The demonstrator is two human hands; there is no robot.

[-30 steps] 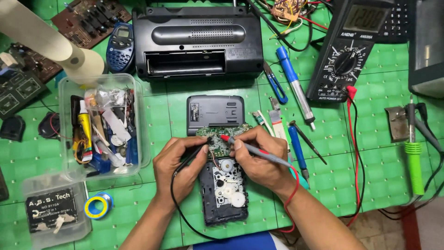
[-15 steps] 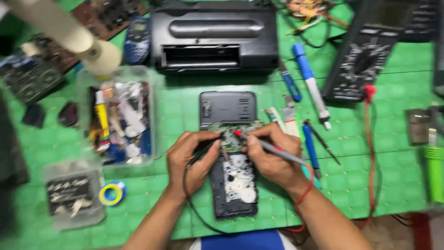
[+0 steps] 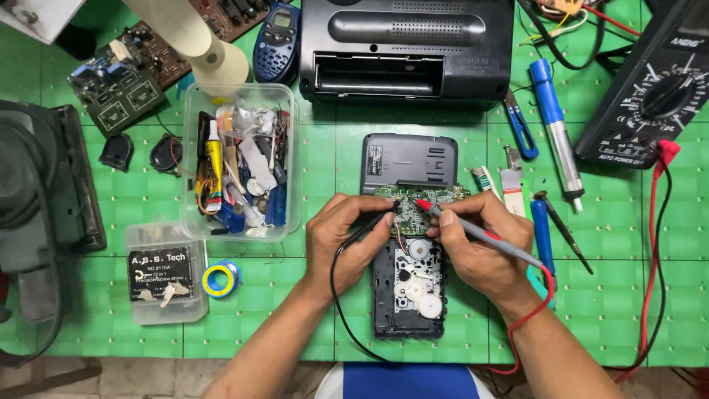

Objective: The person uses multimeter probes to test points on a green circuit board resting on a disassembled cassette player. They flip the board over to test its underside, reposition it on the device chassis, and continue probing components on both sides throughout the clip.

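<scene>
Device: opened black cassette-player body (image 3: 408,295) with white plastic gears exposed, flat on green cutting mat (image 3: 613,295), near front edge, between both hands.
Board: small green circuit board (image 3: 413,203) at upper end of device, just below detached grey rectangular back cover (image 3: 408,159).
Left hand (image 3: 347,240): fingers closed around thin black test probe (image 3: 377,222), tip laid on circuit board; black lead looped down toward mat's front edge.
Right hand (image 3: 484,247): fingers clamped pen-style on grey-and-red test probe (image 3: 473,230), red tip touching circuit board close to black tip; red lead curled past wrist.
Right of device: white toothbrush head (image 3: 484,179), blue-handled screwdriver (image 3: 541,229), thin dark-handled screwdriver (image 3: 563,229), blue snips (image 3: 521,125), blue cylindrical desoldering pump (image 3: 555,125).
Far right: black analogue multimeter (image 3: 650,96), tilted, red plug at lower corner.
Behind: large black radio housing (image 3: 406,48) with open slot; blue handset (image 3: 275,41) just beside.
Left: clear plastic tub (image 3: 240,159) of mixed small parts and yellow tube; small clear lidded box (image 3: 164,273); blue-and-yellow tape roll (image 3: 220,278) just beside box.
Far left: loose green and brown circuit boards (image 3: 125,74); dark grey machine (image 3: 40,192) at mat's edge.
</scene>
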